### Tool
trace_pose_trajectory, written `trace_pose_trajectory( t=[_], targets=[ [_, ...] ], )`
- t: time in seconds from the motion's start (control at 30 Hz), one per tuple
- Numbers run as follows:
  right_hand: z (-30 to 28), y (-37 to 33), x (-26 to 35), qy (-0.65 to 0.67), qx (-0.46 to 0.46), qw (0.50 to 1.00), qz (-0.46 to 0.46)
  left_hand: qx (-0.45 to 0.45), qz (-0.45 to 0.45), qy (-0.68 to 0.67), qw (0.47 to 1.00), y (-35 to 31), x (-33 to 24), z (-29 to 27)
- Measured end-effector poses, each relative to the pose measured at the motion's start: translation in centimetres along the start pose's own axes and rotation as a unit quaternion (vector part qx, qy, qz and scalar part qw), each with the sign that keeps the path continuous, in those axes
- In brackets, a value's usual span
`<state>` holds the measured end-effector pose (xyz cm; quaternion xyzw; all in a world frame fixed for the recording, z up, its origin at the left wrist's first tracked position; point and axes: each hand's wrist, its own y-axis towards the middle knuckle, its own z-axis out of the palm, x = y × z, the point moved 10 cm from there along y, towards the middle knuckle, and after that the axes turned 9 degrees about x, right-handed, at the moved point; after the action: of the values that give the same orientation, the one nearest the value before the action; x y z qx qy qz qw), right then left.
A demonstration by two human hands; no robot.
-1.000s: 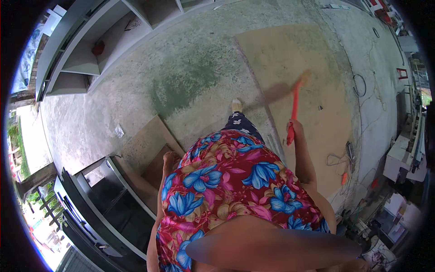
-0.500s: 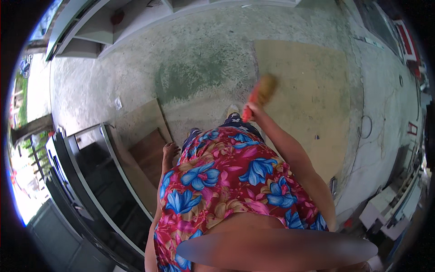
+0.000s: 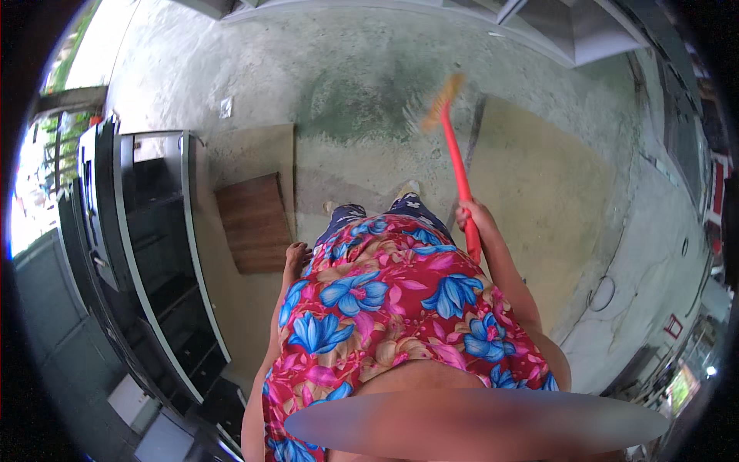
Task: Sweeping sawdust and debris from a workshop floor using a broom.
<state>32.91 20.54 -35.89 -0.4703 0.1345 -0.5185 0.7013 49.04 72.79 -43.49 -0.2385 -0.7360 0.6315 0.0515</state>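
Note:
My right hand (image 3: pixel 477 219) is wrapped round the red handle of a broom (image 3: pixel 456 154). The broom's tan bristle head (image 3: pixel 444 102) points away from me, over the concrete near a dark green patch (image 3: pixel 354 100). Whether the bristles touch the floor I cannot tell. The handle's near end sticks out behind my fist, close to my floral top. Down beside my left thigh hangs my left hand (image 3: pixel 297 252), holding nothing, its fingers loosely apart. Both my feet are on the floor ahead of my body.
A brown wooden board (image 3: pixel 250 223) lies on a tan sheet (image 3: pixel 281 146) at the left, beside a dark open cabinet (image 3: pixel 162 254). A larger tan sheet (image 3: pixel 539 169) covers the floor to the right. Pale shelving (image 3: pixel 566 35) stands at the far side; a wall (image 3: pixel 631 269) bounds the right.
The broom has swung from pointing up, blurred and close to me, to stretching forward with its head farther out. My view has turned to the right. My left hand stays at my side.

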Motion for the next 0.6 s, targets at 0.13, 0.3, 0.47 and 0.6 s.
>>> trace_pose_trajectory(
  t=[0.13, 0.3, 0.47, 0.6],
  targets=[
    [-1.0, 2.9, -6.9, 0.135, 0.006, 0.984, 0.119, 0.011, 0.031, 0.017, 0.999, 1.0, 3.0, -4.1],
    [4.4, 8.3, -4.3, 0.043, 0.131, 0.990, -0.021, 0.011, -0.063, 0.009, 0.998, -3.2, 0.0, -2.1],
    [6.3, 11.6, -1.1, 0.222, 0.133, 0.963, 0.069, -0.013, -0.039, 0.031, 0.999, -5.2, 0.2, -3.5],
    [7.5, 8.4, -1.8, 0.047, 0.078, 0.995, 0.043, -0.026, -0.023, 0.033, 0.999, -5.3, 0.6, -5.3]
  ],
)
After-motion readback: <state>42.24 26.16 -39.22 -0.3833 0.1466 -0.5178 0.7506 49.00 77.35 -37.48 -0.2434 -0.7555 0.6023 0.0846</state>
